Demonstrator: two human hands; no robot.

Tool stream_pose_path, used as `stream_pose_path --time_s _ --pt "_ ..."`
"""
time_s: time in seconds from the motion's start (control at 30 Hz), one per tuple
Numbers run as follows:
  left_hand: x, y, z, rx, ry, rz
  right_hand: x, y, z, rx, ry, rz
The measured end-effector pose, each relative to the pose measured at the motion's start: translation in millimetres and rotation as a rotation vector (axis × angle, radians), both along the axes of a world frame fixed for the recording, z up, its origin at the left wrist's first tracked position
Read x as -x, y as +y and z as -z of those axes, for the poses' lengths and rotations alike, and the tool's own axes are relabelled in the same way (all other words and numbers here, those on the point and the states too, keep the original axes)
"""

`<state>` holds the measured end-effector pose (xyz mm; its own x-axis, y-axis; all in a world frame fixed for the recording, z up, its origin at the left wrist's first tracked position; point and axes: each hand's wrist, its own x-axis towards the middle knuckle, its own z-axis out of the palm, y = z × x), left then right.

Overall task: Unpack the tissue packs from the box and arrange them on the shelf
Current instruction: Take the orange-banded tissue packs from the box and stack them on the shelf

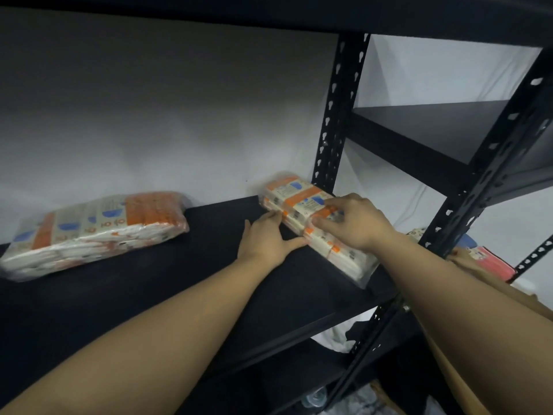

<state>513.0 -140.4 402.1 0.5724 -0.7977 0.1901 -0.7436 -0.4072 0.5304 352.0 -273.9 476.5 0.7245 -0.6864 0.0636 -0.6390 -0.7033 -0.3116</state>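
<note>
While both hands press it, crinkly plastic-wrapped tissue pack (311, 223) lies flat.

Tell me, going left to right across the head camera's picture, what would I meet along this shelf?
Left tissue pack → left hand → right hand resting on the right tissue pack → black shelf post → more packs in the box at far right.

Head view: looks forward and down, close over the black shelf (149, 295)
Facing: upright post (338, 115) at 1 o'clock
</note>
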Motion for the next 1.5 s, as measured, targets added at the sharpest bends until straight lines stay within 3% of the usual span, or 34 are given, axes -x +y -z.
stream_pose_path --time_s 0.5,1.2,1.5 --pt "-15.5 -73.1 1.7 -0.117 -0.003 0.223 2.6 -30.1 6.2 0.009 -0.005 0.229" --pt "3.8 -72.4 -6.7 -0.107 -0.033 0.194 4.1 -44.3 3.1 -0.041 -0.012 0.198" --pt "4.4 -73.9 -8.7 -0.212 -0.048 0.192 5.1 -41.3 4.2 -0.004 0.002 0.177"
